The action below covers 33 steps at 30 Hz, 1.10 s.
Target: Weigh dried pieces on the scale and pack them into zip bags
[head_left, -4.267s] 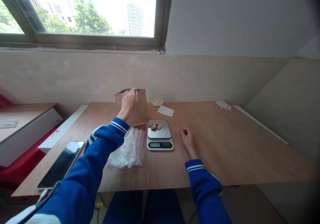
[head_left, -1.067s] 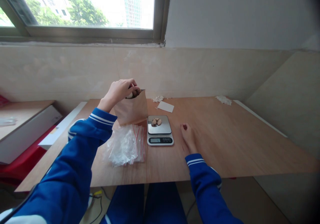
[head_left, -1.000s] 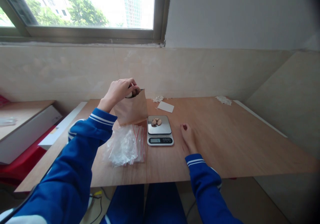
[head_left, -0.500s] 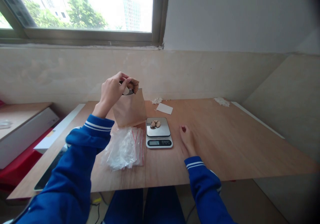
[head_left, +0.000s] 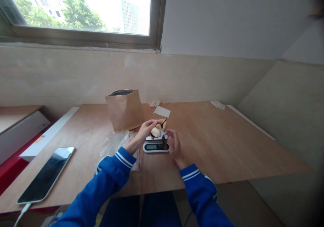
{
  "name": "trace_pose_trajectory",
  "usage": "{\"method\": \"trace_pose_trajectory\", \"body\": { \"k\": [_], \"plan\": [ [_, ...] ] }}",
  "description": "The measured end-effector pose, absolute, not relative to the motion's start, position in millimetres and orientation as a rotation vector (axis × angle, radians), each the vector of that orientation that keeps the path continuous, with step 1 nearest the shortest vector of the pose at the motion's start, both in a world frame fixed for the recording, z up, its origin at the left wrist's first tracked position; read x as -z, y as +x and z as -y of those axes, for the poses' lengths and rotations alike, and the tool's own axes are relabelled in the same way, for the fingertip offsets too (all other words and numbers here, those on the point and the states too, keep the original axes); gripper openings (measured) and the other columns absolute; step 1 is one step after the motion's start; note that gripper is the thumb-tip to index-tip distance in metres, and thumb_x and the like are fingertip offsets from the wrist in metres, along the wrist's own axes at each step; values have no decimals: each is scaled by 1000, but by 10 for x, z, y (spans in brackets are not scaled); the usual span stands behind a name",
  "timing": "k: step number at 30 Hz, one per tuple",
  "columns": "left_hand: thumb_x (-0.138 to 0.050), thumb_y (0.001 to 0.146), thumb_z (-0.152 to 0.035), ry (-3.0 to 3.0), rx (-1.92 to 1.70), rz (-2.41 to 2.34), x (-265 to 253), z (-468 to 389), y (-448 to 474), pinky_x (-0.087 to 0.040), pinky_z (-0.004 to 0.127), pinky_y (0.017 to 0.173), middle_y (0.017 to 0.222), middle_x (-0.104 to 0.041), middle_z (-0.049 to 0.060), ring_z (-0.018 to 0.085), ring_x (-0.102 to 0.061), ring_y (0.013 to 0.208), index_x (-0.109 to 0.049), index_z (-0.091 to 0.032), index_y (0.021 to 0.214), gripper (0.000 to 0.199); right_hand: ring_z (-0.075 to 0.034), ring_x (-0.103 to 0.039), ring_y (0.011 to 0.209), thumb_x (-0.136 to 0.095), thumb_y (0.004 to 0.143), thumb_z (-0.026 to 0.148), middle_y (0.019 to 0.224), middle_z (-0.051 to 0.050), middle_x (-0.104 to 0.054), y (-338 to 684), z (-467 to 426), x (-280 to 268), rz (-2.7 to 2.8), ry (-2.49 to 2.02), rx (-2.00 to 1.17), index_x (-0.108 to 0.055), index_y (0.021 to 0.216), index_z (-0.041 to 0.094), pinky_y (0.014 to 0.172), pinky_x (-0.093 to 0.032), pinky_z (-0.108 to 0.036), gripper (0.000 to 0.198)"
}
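While the wooden table (head_left: 227, 142) carried everything, its back edge held an upright brown paper bag (head_left: 125, 110) with its mouth open, and a phone (head_left: 47, 174) lay near the front left corner. Between bag and front edge lay a heap of clear zip bags (head_left: 115, 145), touching the left side of a small kitchen scale (head_left: 155, 146). The person's left hand (head_left: 145, 129) hung over the scale's platform, fingers closed on a few pale, shell-like pieces (head_left: 158, 128); what they were was too small to tell. The right hand (head_left: 174, 146) rested just beside the scale's right side, fingers loosely curled, gripping nothing visible. The loose pinch looked risky: pieces could slip past the small platform and roll across the table, and the right hand so close could nudge the scale and spoil its reading. Half a second earlier the left hand had been up at the bag's mouth and the right hand lay flat, farther right of the scale.
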<state>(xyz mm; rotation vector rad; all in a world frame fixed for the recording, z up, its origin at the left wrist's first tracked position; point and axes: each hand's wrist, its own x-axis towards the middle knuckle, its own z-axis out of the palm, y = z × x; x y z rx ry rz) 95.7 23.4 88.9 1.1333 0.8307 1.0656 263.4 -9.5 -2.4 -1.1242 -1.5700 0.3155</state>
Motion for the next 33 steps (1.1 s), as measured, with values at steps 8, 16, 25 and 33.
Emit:
{"method": "trace_pose_trajectory", "body": {
  "k": [8,16,25,33],
  "plan": [
    [-72,70,-56,1043,-1170,-879,-724,-266,939,-35,19,40,69,-59,0,9,-51,51,-66,-14,93,48,-25,-60,93,-50,91,28,99,-11,-63,2578,141,9,1974,-1110,20,-63,96,21,83,-50,-41,16],
    [-71,74,-51,1087,-1212,-934,-703,-234,711,-42,20,53,82,-66,4,11,-58,65,-67,-14,92,41,-22,-58,85,-53,91,31,94,-9,-64,2551,541,-65,2322,-935,-17,-63,89,20,76,-50,-37,16],
    [-73,72,-43,1248,-1140,-1163,-515,-244,812,-41,21,45,83,-70,9,17,-61,67,-70,-15,78,29,-23,-54,78,-49,92,35,84,-8,-63,2913,656,-17,2327,-1210,181,-60,78,20,74,-41,-37,23],
    [-74,70,-41,1169,-1033,-1360,-435,-270,938,-36,19,36,80,-69,7,13,-58,54,-67,-13,91,35,-29,-53,95,-37,97,44,105,-15,-63,3497,7,137,1997,-1781,373,-66,92,18,82,-38,-42,38]
  ]
}}
